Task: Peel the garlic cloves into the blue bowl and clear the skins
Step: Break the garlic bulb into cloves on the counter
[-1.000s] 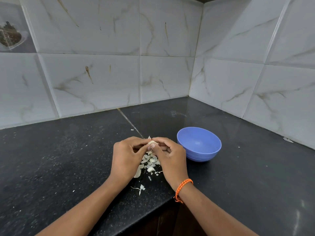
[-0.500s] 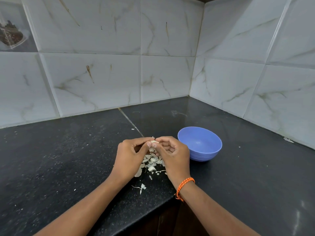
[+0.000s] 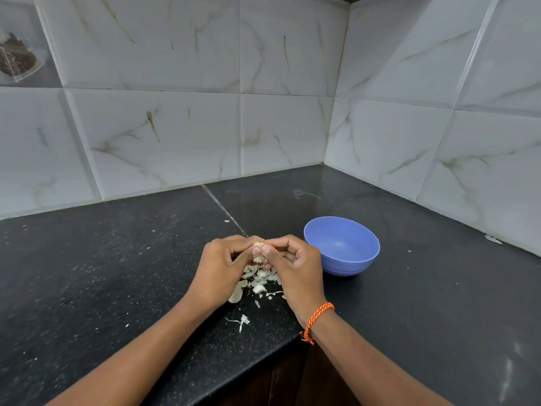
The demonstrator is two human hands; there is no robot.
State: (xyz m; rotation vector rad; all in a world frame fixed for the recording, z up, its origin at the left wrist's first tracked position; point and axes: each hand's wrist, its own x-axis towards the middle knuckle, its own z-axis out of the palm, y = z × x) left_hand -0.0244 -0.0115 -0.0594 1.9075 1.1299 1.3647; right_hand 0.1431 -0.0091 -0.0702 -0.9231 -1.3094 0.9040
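A small pale garlic clove (image 3: 258, 246) is pinched between the fingertips of both hands above the black counter. My left hand (image 3: 219, 271) grips it from the left and my right hand (image 3: 295, 269) from the right, thumbs meeting at the clove. Below the hands lies a loose pile of white garlic skins (image 3: 259, 281), partly hidden by my fingers. The blue bowl (image 3: 342, 246) stands just right of my right hand; no cloves show in the part of its inside that I see.
Black stone counter (image 3: 117, 273) in a tiled corner, its front edge running under my forearms. A few stray skin scraps (image 3: 242, 320) lie near that edge. A white scrap (image 3: 492, 238) sits by the right wall.
Both hands have stayed together on the clove, shifting very slightly right and up. The bowl and the skin pile have not moved.
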